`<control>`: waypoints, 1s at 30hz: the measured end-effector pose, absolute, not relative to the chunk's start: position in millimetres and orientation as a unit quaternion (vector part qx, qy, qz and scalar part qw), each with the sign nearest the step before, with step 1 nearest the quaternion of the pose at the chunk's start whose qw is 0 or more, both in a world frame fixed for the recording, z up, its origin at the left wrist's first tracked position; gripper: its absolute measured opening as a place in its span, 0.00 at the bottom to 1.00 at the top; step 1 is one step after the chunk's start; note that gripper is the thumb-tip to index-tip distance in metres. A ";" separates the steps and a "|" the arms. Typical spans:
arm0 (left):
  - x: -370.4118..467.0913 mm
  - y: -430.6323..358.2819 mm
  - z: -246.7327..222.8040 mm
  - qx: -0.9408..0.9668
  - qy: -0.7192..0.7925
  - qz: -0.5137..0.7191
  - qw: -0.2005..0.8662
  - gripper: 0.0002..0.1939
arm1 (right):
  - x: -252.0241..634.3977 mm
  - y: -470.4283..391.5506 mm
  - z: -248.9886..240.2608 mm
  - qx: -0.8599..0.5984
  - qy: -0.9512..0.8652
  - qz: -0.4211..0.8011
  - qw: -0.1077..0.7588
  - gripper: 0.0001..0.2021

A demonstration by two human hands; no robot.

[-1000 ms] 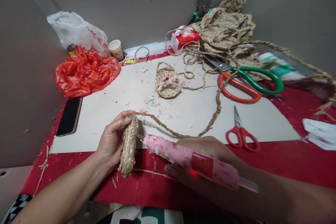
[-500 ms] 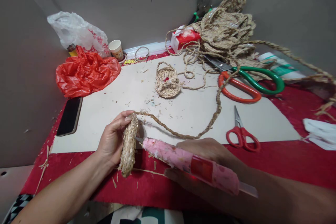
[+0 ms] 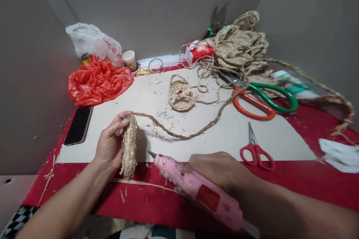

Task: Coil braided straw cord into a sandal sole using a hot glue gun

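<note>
My left hand (image 3: 110,140) grips a coiled straw-rope piece (image 3: 129,149), held on edge above the front of the white board. From its top a twisted straw rope (image 3: 179,136) runs right across the board to the big scissors. My right hand (image 3: 213,168) is wrapped round a pink hot glue gun (image 3: 190,185) with a clear glue stick jutting from its rear. The nozzle points left and stands apart from the straw piece. Farther back lies a small woven straw slipper (image 3: 181,95) with red beads on its strap.
Large scissors (image 3: 254,104) with red and green handles and small red scissors (image 3: 256,153) lie at right. Behind them is a straw-rope bundle (image 3: 238,44). A phone (image 3: 78,125), red plastic bag (image 3: 99,82) and paper cup (image 3: 129,60) sit at left. Grey walls enclose the back.
The glue gun's nozzle has come away from the straw piece, and the gun now tilts more steeply. My left hand has shifted slightly left and up with the piece. The camera view has shifted a little.
</note>
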State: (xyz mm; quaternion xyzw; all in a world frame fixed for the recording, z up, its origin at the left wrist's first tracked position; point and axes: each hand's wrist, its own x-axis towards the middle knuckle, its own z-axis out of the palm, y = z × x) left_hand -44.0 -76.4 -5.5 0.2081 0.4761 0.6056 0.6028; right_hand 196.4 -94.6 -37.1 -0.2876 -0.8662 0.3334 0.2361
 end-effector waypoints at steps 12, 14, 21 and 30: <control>-46.6 -94.6 6.6 0.368 0.464 0.655 0.469 0.10 | 194.0 -90.8 -18.4 -0.329 -0.923 0.198 -0.001 0.09; -47.0 -98.4 5.5 0.395 0.465 0.655 0.445 0.10 | 199.8 -91.7 -4.9 -0.316 -0.923 0.218 0.016 0.13; -42.6 -109.8 0.4 0.479 0.475 0.625 0.393 0.09 | 181.7 -86.7 14.2 -0.276 -0.876 0.156 0.364 0.23; -37.5 -111.3 -1.3 0.504 0.497 0.603 0.367 0.08 | 152.5 -67.2 -17.6 -0.217 -0.850 0.168 0.450 0.08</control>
